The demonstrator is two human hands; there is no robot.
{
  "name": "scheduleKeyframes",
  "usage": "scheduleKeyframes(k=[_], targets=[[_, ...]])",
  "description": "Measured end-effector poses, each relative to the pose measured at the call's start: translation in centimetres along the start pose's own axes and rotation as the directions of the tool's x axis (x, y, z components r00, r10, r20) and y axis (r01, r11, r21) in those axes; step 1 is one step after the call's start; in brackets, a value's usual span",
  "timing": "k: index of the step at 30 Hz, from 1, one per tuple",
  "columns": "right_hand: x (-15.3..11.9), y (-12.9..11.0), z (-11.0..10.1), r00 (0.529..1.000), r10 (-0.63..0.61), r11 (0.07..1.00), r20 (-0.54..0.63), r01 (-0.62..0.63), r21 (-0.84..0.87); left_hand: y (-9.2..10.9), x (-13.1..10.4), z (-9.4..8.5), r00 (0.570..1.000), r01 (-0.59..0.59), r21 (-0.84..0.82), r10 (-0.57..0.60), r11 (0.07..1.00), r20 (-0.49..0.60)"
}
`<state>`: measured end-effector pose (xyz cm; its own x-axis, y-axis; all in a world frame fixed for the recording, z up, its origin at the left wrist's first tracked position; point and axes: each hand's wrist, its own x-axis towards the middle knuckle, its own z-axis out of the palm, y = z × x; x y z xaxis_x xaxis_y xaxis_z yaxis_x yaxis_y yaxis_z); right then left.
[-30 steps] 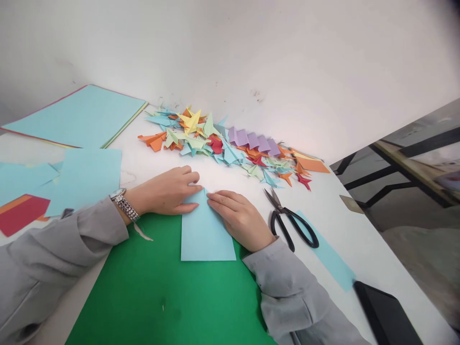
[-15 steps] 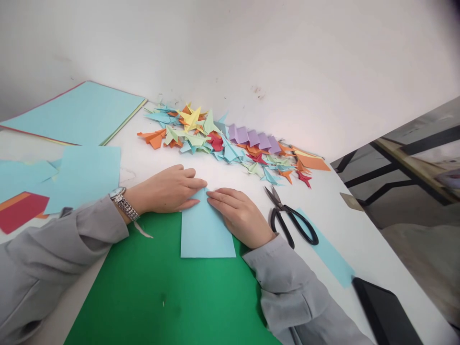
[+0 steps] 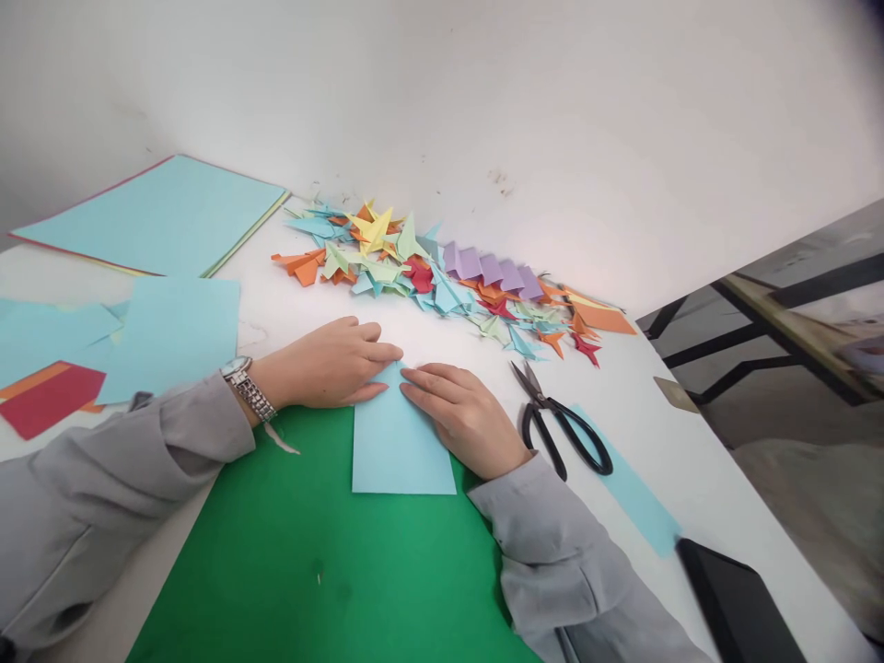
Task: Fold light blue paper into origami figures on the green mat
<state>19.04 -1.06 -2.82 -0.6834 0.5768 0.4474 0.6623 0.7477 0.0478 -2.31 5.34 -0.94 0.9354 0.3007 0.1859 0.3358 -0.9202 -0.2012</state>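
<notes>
A light blue sheet of paper [image 3: 404,451] lies flat on the green mat, its lower edge toward me and its upper end between my hands. My left hand [image 3: 338,364] has its index finger and thumb on the paper's top left part, the other fingers curled. From the other side, my right hand [image 3: 466,410] presses its close-set fingers on the top right part. The fingertips of both hands nearly meet at the top, where they hide much of the folded edges. A metal watch [image 3: 247,387] is on my left wrist.
The green mat [image 3: 310,552] covers the near table. Folded paper planes [image 3: 442,285] are heaped by the wall. Black-handled scissors [image 3: 552,424], a blue paper strip [image 3: 639,497] and a dark phone [image 3: 738,599] lie right. Blue sheets [image 3: 180,336] and a larger paper stack [image 3: 166,216] lie left.
The view has shifted slightly, so most things sit a little farther right. Both hands stay on the paper in almost the same pose.
</notes>
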Motion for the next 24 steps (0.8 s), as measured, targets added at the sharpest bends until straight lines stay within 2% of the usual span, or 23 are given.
scheduleKeyframes(k=[17, 24], targets=[[-0.11, -0.06, 0.02, 1.000, -0.002, 1.000, 0.011, 0.002, 0.014, 0.03, -0.08, -0.15, 0.999, 0.032, -0.094, -0.035, 0.995, -0.028], [-0.02, -0.14, 0.01, 1.000, -0.004, 1.000, 0.004, 0.004, -0.003, 0.15, -0.09, -0.37, 0.998, 0.053, -0.063, -0.054, 0.997, -0.019]])
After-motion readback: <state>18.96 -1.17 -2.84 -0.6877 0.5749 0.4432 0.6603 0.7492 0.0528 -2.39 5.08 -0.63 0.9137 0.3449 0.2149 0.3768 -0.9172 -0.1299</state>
